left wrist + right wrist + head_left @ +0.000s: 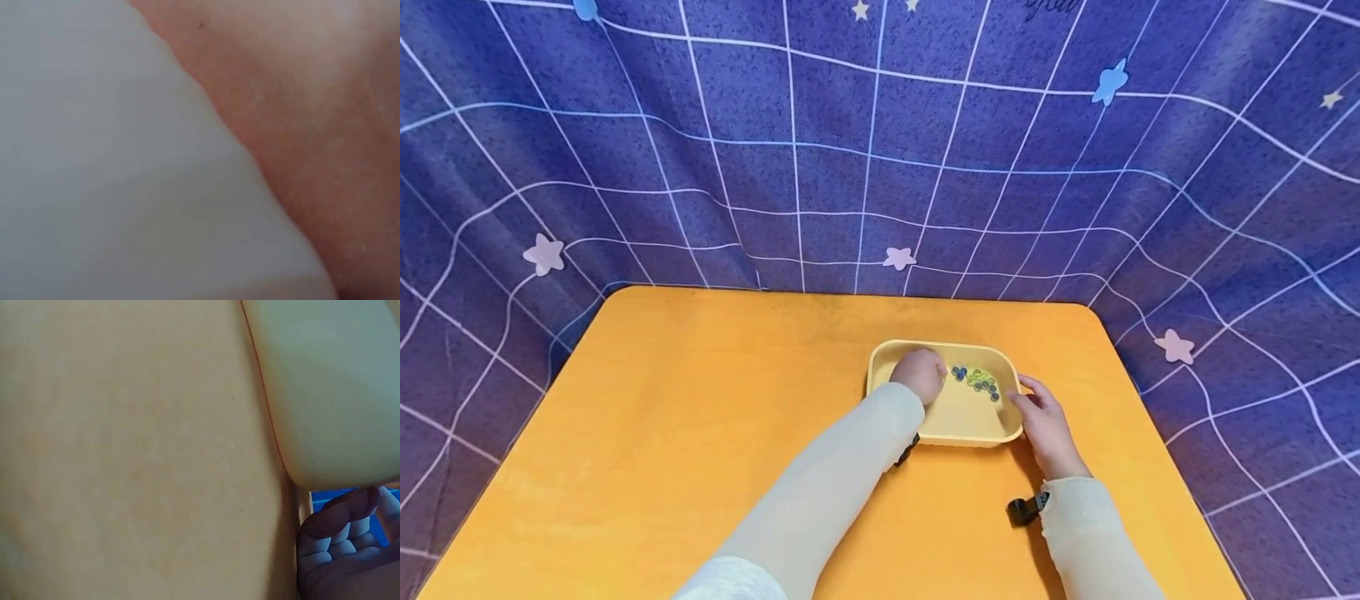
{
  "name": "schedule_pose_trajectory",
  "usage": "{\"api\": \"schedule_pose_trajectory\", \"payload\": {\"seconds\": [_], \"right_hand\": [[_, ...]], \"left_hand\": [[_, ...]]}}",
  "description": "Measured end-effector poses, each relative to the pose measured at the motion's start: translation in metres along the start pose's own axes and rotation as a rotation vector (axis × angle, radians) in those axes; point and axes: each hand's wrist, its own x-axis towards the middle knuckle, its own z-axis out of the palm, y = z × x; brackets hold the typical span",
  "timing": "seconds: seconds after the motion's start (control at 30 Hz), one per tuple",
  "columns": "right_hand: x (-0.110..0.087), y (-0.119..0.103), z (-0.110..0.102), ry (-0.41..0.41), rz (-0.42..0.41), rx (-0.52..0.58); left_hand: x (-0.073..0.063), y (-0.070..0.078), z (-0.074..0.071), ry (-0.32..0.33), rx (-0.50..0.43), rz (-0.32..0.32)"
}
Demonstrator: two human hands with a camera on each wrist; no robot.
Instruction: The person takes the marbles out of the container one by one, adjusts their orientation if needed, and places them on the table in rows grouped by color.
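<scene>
A shallow cream-yellow plastic bin stands on the orange table. My left hand reaches into its left part, back of the hand up and fingers bent down. What those fingertips hold or touch is hidden. Small round dark-blue pieces and yellow-green pieces lie in a loose cluster on the bin's floor, to the right of that hand. My right hand holds the bin's right end, thumb over the rim and fingers outside. In the right wrist view, its curled fingers are against the bin's end wall.
The orange table extends left and in front of the bin. A dark blue curtain with a light grid and stars hangs behind and on both sides. The left wrist view is filled by a pale sleeve and skin.
</scene>
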Motion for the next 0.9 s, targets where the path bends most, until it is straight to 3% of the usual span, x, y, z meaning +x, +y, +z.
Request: {"api": "schedule_pose_trajectory", "payload": {"seconds": [0.4,0.9], "right_hand": [[0.002,0.001,-0.001,-0.009,0.003,0.025],[-0.002,0.001,0.001,-0.017,0.005,0.009]], "left_hand": [[-0.001,0.004,-0.001,-0.024,0.094,0.033],[-0.024,0.014,-0.014,-0.037,-0.077,0.060]]}}
